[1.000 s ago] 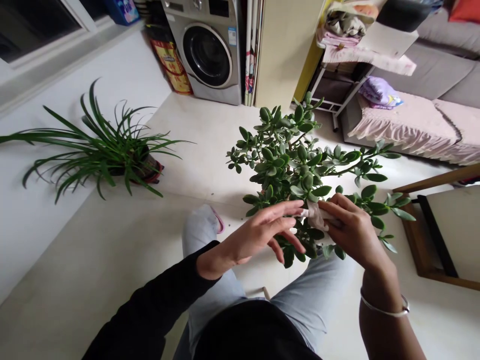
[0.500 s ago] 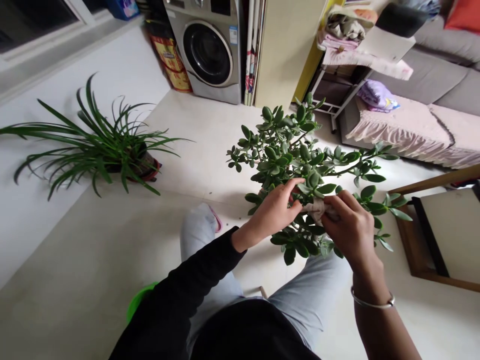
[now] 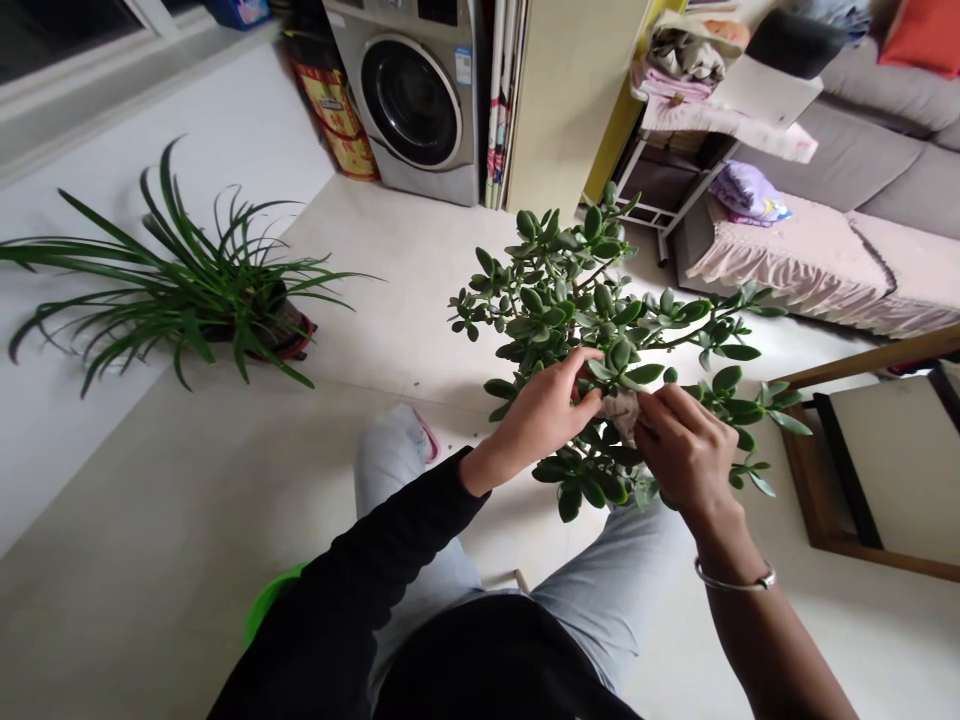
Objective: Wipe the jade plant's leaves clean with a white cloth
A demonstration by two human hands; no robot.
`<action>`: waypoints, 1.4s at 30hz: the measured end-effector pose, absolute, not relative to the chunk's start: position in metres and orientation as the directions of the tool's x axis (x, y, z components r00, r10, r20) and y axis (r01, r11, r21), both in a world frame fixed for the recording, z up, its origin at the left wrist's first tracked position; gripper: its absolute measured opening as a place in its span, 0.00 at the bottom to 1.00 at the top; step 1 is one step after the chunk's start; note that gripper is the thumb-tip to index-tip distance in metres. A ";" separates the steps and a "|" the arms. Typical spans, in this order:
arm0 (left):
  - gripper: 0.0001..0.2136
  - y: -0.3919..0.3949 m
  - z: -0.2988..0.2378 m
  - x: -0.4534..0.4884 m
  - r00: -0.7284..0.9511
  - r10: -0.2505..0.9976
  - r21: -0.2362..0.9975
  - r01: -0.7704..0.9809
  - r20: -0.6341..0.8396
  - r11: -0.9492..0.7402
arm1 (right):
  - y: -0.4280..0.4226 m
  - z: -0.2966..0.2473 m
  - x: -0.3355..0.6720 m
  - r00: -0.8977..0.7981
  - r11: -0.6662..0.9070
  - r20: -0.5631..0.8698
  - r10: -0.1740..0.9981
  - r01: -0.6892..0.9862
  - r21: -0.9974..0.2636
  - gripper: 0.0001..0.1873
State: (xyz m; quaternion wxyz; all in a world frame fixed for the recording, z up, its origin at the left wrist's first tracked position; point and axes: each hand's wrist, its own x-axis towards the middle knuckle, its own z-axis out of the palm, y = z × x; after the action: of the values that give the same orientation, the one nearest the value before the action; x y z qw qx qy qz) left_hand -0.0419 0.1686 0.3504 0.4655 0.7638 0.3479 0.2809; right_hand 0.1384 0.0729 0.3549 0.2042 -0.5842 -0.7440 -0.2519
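Note:
A jade plant (image 3: 559, 290) with thick oval leaves spreads in front of me, its pot hidden below the foliage. My left hand (image 3: 544, 415) curls against the leaves and a stem, fingers bent around them. A pale crumpled cloth (image 3: 619, 412) shows between my hands, pressed to a leaf. My right hand (image 3: 686, 450) pinches that cloth between thumb and fingers. A silver bangle (image 3: 735, 582) circles my right wrist, and a black sleeve covers my left arm.
My knees in pale jeans (image 3: 390, 470) lie below the plant. A potted spider plant (image 3: 187, 290) stands at left, a washing machine (image 3: 411, 105) at the back, a sofa (image 3: 847, 250) at right, a wood-framed panel (image 3: 877, 480) at lower right, and a green plastic rim (image 3: 270, 600) near my left arm.
My left hand has gone from spread fingers beside the cloth to curling around the leaves. Both hands sit closer together, and the cloth is more covered. The whole view has shifted slightly.

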 end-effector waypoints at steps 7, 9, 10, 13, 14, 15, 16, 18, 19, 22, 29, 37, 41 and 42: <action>0.19 0.165 0.345 -0.039 0.568 0.803 0.878 0.275 0.180 -0.392 | 0.060 0.353 0.145 -0.180 0.183 0.533 0.827 0.982 0.048 0.12; 0.21 0.164 0.345 -0.037 0.560 0.804 0.863 0.286 0.202 -0.416 | 0.055 0.351 0.148 -0.149 0.192 0.565 0.812 0.981 -0.018 0.14; 0.20 0.164 0.345 -0.036 0.564 0.798 0.857 0.284 0.213 -0.430 | 0.052 0.351 0.150 -0.132 0.201 0.595 0.793 0.978 -0.050 0.14; 0.16 0.165 0.344 -0.035 0.586 0.778 0.852 0.268 0.226 -0.449 | 0.044 0.355 0.155 -0.075 0.219 0.703 0.708 0.969 -0.117 0.17; 0.15 0.165 0.344 -0.034 0.590 0.776 0.853 0.267 0.222 -0.448 | 0.043 0.357 0.157 -0.058 0.217 0.720 0.692 0.967 -0.130 0.19; 0.14 0.165 0.344 -0.034 0.588 0.779 0.855 0.269 0.219 -0.444 | 0.043 0.360 0.158 -0.049 0.215 0.719 0.694 0.966 -0.141 0.20; 0.13 0.165 0.343 -0.033 0.582 0.784 0.857 0.270 0.217 -0.438 | 0.044 0.363 0.160 -0.052 0.215 0.698 0.714 0.965 -0.148 0.21; 0.11 0.165 0.343 -0.032 0.568 0.795 0.864 0.268 0.215 -0.426 | 0.048 0.368 0.162 -0.090 0.227 0.624 0.776 0.963 -0.143 0.20; 0.10 0.165 0.343 -0.031 0.561 0.800 0.869 0.265 0.215 -0.419 | 0.051 0.370 0.163 -0.116 0.238 0.590 0.799 0.962 -0.133 0.19; 0.08 0.164 0.342 -0.031 0.561 0.802 0.883 0.245 0.208 -0.400 | 0.061 0.375 0.159 -0.197 0.270 0.537 0.820 0.961 -0.059 0.15; 0.09 0.167 0.342 -0.033 0.575 0.801 0.924 0.194 0.164 -0.329 | 0.074 0.379 0.151 -0.340 0.336 0.513 0.789 0.936 0.103 0.09; 0.07 0.165 0.345 -0.032 0.567 0.807 0.924 0.196 0.166 -0.328 | 0.074 0.375 0.156 -0.374 0.428 0.542 0.753 0.903 0.029 0.18; 0.06 0.163 0.344 -0.033 0.562 0.809 0.911 0.223 0.171 -0.347 | 0.068 0.371 0.159 -0.328 0.434 0.576 0.749 0.899 -0.052 0.22; 0.06 0.163 0.344 -0.033 0.565 0.807 0.909 0.226 0.172 -0.351 | 0.066 0.371 0.160 -0.322 0.437 0.577 0.750 0.897 -0.068 0.23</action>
State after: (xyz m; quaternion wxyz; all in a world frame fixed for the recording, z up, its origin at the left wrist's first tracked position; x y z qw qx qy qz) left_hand -0.0326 0.1625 0.3439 0.4563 0.7577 0.3408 0.3186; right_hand 0.1597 0.0663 0.3708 0.2747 -0.5135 -0.8019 -0.1333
